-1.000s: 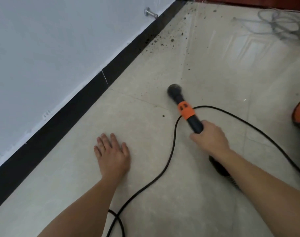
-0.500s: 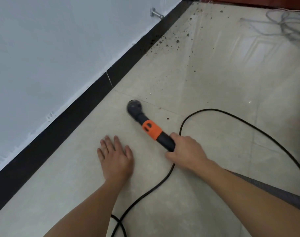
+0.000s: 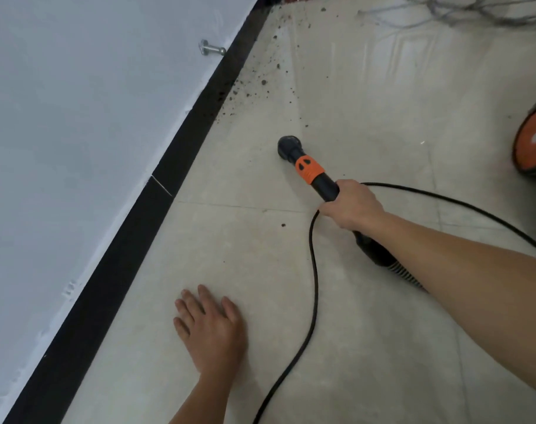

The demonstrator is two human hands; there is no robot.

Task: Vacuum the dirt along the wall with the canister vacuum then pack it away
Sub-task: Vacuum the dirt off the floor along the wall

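Observation:
My right hand (image 3: 352,206) grips the black vacuum nozzle (image 3: 306,165), which has an orange collar and a round brush head pressed to the tiled floor. Its ribbed hose (image 3: 404,272) runs back under my right forearm. Dark dirt crumbs (image 3: 254,84) lie scattered along the black skirting board (image 3: 175,154), beyond the brush head, and one crumb (image 3: 283,224) sits near my right hand. My left hand (image 3: 211,328) rests flat on the floor, fingers spread, holding nothing. The orange canister vacuum (image 3: 534,142) shows partly at the right edge.
A black power cord (image 3: 314,270) loops across the floor between my hands and out to the right. A metal door stop (image 3: 211,50) sticks out of the white wall. A tangle of grey cable (image 3: 462,10) lies at the far top right.
My right hand swept the nozzle left toward the skirting, then back right and farther from me. My left hand stayed flat on the floor. The canister has come back into view.

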